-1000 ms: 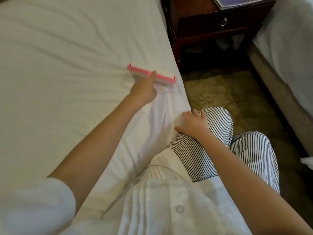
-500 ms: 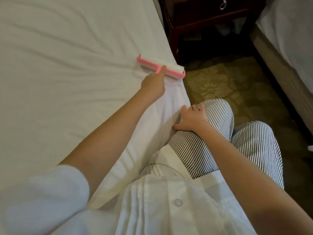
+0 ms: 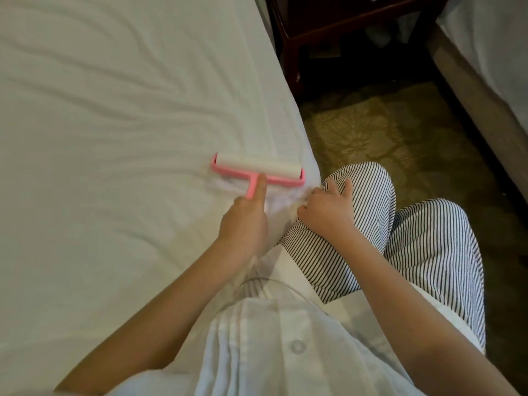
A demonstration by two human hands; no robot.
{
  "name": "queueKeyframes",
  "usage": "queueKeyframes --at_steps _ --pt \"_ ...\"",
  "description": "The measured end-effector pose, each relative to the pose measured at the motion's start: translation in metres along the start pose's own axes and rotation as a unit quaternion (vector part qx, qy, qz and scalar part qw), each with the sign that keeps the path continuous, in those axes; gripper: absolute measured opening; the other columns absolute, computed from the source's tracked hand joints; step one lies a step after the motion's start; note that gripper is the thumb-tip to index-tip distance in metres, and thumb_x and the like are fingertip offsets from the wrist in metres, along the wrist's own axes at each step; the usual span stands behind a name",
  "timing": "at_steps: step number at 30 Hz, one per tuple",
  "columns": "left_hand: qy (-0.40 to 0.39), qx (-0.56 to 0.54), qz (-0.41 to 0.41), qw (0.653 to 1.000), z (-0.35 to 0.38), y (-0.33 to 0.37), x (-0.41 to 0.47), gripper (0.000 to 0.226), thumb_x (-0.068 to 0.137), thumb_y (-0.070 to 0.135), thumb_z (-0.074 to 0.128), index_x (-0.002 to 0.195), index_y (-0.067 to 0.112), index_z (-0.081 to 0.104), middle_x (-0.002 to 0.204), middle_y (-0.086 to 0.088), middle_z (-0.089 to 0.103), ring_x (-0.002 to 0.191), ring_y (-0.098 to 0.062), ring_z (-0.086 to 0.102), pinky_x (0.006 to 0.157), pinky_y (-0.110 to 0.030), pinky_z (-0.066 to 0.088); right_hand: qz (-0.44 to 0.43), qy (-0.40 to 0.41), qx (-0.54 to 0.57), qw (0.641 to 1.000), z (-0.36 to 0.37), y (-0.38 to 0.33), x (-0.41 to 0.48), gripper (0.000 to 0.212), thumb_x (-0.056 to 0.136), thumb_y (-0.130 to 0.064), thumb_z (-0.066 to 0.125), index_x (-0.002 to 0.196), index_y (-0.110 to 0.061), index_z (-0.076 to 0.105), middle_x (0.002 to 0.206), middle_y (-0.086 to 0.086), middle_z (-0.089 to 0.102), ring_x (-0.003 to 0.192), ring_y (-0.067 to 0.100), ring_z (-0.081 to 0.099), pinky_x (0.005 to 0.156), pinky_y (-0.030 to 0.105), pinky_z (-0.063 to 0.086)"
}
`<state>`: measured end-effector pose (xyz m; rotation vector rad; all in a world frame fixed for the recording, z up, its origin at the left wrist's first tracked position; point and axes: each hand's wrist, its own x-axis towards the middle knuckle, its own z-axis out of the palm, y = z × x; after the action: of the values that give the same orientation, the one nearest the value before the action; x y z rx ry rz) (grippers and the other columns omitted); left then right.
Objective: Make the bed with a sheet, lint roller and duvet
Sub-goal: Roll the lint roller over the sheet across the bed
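Nearest the camera, the person's white buttoned shirt (image 3: pixel 271 352) hangs over black-and-white striped trousers (image 3: pixel 423 252), whose raised knee presses against the side of the bed (image 3: pixel 297 132). The right hand (image 3: pixel 325 207) lies on that knee right at the bed's edge, fingers loosely spread and grasping nothing, its knuckles touching the cloth where it turns down over the bed's side. Just inside the edge, the left hand (image 3: pixel 244 224) is clenched round the pink handle of the lint roller (image 3: pixel 257 170), the forefinger stretched out along the handle toward the crossbar. The roller lies flat on the bed with its white drum on the far side of the pink frame, one end almost at the bed's edge. The white sheet (image 3: pixel 114 138) covers the whole top of the bed; it is puckered close to the roller, and long soft creases fan away from there across the surface. Off the side of the bed, a patterned olive-green carpet (image 3: pixel 385 124) covers the floor in dim light. Beyond it, close against the bed's far corner, stands a dark red-brown wooden nightstand (image 3: pixel 328 27); its drawer is closed, so any contents are hidden. Across the carpet from the bed runs a second bed (image 3: pixel 491 38) in white linen on a tan base (image 3: pixel 471 90).
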<state>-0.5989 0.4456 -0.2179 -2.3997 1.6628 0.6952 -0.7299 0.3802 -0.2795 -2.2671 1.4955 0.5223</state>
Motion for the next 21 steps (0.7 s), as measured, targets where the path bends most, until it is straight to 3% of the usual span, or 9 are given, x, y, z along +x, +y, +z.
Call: queueKeyframes --at_steps 5,8,10,12,15,18,21 --pt "0.035 -0.061 0.055 0.996 -0.027 0.014 0.084 0.065 0.095 0.011 0.034 0.151 0.027 0.005 0.114 -0.024 0.053 0.100 -0.037 0.054 0.072 -0.033 0.036 0.013 -0.007 0.005 1.000 -0.004 -0.003 0.001 0.049 0.096 -0.042 0.025 0.124 -0.017 0.057 0.137 0.001 0.049 0.143 0.027 0.014 0.113 0.051 -0.009" --pt "0.076 -0.081 0.074 0.991 -0.047 -0.003 0.073 0.059 0.097 0.015 0.037 0.150 0.027 0.015 0.111 -0.021 0.058 0.098 -0.036 0.056 0.069 -0.032 0.038 0.015 0.005 0.000 1.000 -0.003 -0.003 -0.002 0.047 0.096 -0.041 0.026 0.129 -0.017 0.049 0.137 0.003 0.049 0.142 0.029 0.017 0.113 0.052 -0.004" --pt "0.113 -0.082 0.067 0.988 -0.048 -0.031 0.034 0.060 0.096 0.016 0.040 0.149 0.031 0.017 0.096 -0.019 0.056 0.092 -0.037 0.057 0.068 -0.034 0.038 0.009 0.029 -0.003 1.000 -0.003 -0.005 -0.003 0.047 0.096 -0.042 0.028 0.133 -0.017 0.043 0.138 0.004 0.047 0.140 0.031 0.020 0.113 0.052 0.000" --pt "0.123 -0.069 0.035 0.989 -0.038 -0.068 -0.020 0.063 0.095 0.018 0.042 0.149 0.034 0.014 0.081 -0.010 0.047 0.082 -0.035 0.056 0.064 -0.031 0.034 -0.010 0.051 0.005 0.999 -0.002 -0.011 -0.002 0.051 0.097 -0.042 0.030 0.141 -0.016 0.033 0.146 0.006 0.037 0.142 0.034 0.015 0.114 0.052 -0.002" --pt "0.104 -0.059 -0.070 0.990 -0.012 -0.122 -0.095 0.063 0.094 0.021 0.043 0.149 0.034 0.014 0.077 -0.007 0.045 0.078 -0.035 0.057 0.062 -0.031 0.034 -0.085 0.052 0.014 0.995 0.001 -0.038 0.002 0.061 0.098 -0.045 0.031 0.150 -0.019 0.012 0.158 0.004 0.010 0.145 0.031 -0.001 0.114 0.048 -0.008" --pt "0.026 -0.091 -0.182 0.979 0.017 -0.143 -0.135 0.065 0.097 0.022 0.036 0.149 0.035 0.001 0.093 -0.012 0.056 0.090 -0.032 0.059 0.069 -0.032 0.039 -0.160 0.031 0.038 0.986 0.014 -0.081 -0.002 0.067 0.097 -0.048 0.032 0.151 -0.023 0.002 0.159 0.002 -0.006 0.145 0.028 -0.009 0.115 0.043 -0.009" --pt "-0.018 -0.060 -0.215 0.975 0.024 -0.128 -0.124 0.066 0.099 0.020 0.031 0.148 0.032 -0.010 0.111 -0.015 0.054 0.098 -0.031 0.058 0.072 -0.030 0.038 -0.204 0.000 0.022 0.979 0.029 -0.108 -0.006 0.076 0.095 -0.053 0.035 0.151 -0.022 -0.007 0.158 0.003 -0.017 0.144 0.031 -0.016 0.114 0.044 -0.011"
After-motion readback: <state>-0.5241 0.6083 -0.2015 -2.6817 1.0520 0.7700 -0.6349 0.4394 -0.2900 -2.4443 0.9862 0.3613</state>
